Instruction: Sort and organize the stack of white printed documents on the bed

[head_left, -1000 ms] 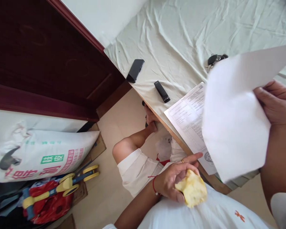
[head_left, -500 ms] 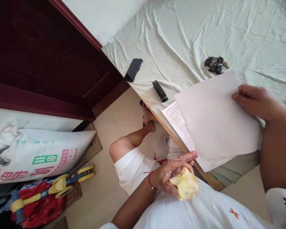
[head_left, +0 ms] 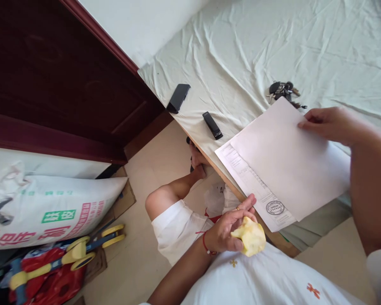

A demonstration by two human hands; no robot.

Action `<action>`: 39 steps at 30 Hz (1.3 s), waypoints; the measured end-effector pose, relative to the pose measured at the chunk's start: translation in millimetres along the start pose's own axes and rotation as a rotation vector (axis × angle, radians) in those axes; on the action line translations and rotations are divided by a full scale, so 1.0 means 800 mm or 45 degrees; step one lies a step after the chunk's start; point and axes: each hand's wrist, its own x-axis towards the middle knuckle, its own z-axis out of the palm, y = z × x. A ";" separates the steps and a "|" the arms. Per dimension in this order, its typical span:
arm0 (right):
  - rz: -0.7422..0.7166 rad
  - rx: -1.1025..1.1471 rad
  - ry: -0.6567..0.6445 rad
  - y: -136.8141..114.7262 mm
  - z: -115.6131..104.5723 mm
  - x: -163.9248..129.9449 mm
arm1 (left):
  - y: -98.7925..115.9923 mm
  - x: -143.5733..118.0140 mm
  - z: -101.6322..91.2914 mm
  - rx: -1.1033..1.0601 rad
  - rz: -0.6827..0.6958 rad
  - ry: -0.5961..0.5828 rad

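My left hand (head_left: 227, 231), with a red string bracelet at the wrist, is closed around a peeled, partly eaten apple (head_left: 253, 238) in front of my white shirt. My right hand (head_left: 332, 122) pinches the upper right edge of a blank-faced sheet of paper (head_left: 282, 156) between thumb and fingers. Beneath that sheet, a printed page (head_left: 249, 178) shows along its left side, bearing a round dark stamp (head_left: 274, 207) near its lower corner. My left fingertips are close to the printed page's edge; I cannot tell if they touch.
The papers lie on a bed with a pale green sheet (head_left: 235, 55). A bunch of keys (head_left: 282, 90), a small black device (head_left: 212, 125) and a dark phone (head_left: 178, 98) rest there too. Left of me are a large white sack (head_left: 63, 203) and a yellow-blue wheeled toy (head_left: 79, 250).
My right hand has shifted the top sheet down onto the printed page and slightly left, and the page's stamp now shows. My left hand keeps the apple, moved a little.
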 end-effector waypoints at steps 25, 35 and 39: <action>-0.213 0.104 0.101 -0.026 0.056 -0.009 | -0.014 -0.008 -0.002 -0.125 0.025 -0.016; -0.141 0.254 -0.052 -0.020 0.056 -0.012 | -0.017 -0.006 -0.002 -0.119 0.001 0.023; -0.209 0.226 -0.044 -0.017 0.054 -0.011 | -0.015 -0.007 0.002 -0.156 0.025 0.022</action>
